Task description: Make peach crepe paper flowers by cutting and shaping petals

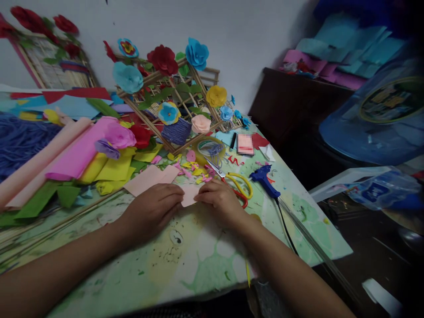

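A small piece of pale pink paper [188,195] is stretched between my two hands, low over the table. My left hand [150,212] is closed on its left edge, and my right hand [220,201] pinches its right edge. Behind my left hand lie larger pale pink paper pieces [141,179]. Scissors with red and yellow handles [240,183] rest just beyond my right hand, blades pointing away to the left. Farther right sits a blue glue gun [266,180] with a black cord.
Wooden-stick frames [149,128] with paper flowers stand at the back. Rolls of pink paper [77,152], green and yellow sheets, and blue yarn [23,137] cover the left side. Metal rods [304,232] cross the right edge of the table [212,269]. A large blue water bottle [374,110] stands beyond.
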Tool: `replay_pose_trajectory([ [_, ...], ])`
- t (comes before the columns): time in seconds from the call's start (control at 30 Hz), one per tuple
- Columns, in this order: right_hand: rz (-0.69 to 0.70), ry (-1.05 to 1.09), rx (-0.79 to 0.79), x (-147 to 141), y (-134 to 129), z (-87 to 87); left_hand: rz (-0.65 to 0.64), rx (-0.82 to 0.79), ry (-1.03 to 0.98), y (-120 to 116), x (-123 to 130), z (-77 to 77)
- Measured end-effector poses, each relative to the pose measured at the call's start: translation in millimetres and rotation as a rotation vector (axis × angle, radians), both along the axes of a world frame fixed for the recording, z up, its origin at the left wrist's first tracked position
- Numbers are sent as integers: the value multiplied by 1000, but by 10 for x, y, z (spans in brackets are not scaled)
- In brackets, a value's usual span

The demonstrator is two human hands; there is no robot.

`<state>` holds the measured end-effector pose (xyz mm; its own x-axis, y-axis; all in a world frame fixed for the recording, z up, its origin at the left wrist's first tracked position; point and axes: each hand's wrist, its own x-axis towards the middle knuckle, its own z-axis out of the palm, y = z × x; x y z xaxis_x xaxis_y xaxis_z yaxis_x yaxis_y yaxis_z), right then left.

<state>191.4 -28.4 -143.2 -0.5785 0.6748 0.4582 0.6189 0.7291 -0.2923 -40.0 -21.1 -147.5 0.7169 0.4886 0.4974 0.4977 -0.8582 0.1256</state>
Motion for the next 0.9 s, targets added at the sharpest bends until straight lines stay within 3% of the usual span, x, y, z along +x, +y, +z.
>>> replay_pose_trajectory([
  [0.13,-5,64,2,-42,-56,26,-18,85,34,-65,26,48],
  [0.4,33,230,270,-50,-96,-8,-47,139,-54,-12,-26,36],
  [0.7,-24,199,249,12,-108,19,-92,352,9,74,-338,181],
  [0.9,-70,249,329,15,-121,58,-52,324,-21,56,-236,147],
])
